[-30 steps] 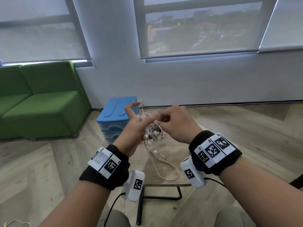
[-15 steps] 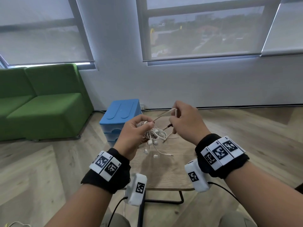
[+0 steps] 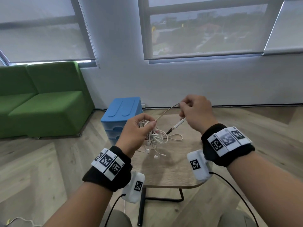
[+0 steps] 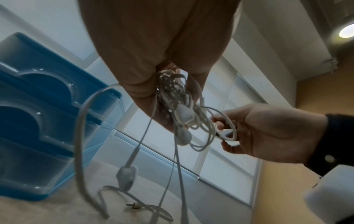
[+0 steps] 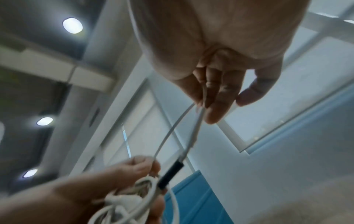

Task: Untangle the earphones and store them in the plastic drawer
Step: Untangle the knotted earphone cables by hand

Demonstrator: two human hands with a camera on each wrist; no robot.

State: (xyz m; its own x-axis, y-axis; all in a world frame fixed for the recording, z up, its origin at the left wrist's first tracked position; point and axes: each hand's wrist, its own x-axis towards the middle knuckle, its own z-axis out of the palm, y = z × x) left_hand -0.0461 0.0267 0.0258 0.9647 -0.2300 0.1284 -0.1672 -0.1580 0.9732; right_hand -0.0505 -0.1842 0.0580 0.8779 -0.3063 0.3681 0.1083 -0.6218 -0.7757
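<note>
While the tangled earphones (image 3: 153, 136) are hanging in a white knot above the middle of the small wooden table (image 3: 172, 167), the left hand (image 3: 135, 135) is bunching the bulk of the cords, its grip clamped on the knot with fingers and thumb curled round it. In the left wrist view the bundle (image 4: 178, 103) is spilling down out of that fist, with earbuds, an inline piece and a jack plug dangling toward the table surface. Up and to the right, the right hand (image 3: 196, 112) is pinching a strand that is running taut from the knot, its grip closed on the cord between thumb and fingertips; the right wrist view is showing the strand (image 5: 172, 130) doubling at the fingertips (image 5: 216, 106), with one leg ending in a dark connector piece (image 5: 170, 174) near the left hand's thumb. A few loose loops and two earbuds are lying on the table just below the knot. Beyond the left far edge of the table, the blue plastic drawer (image 3: 122, 115) is standing on the wooden floor (image 3: 41, 161), its drawer fronts facing the table; I cannot tell from these views whether any drawer is pulled out. Both wrists are wearing black bands with printed square markers, and white camera units with dark cables are hanging under them. Further left, a green sofa (image 3: 41, 99) is sitting against the wall beneath a shaded window (image 3: 205, 27).
</note>
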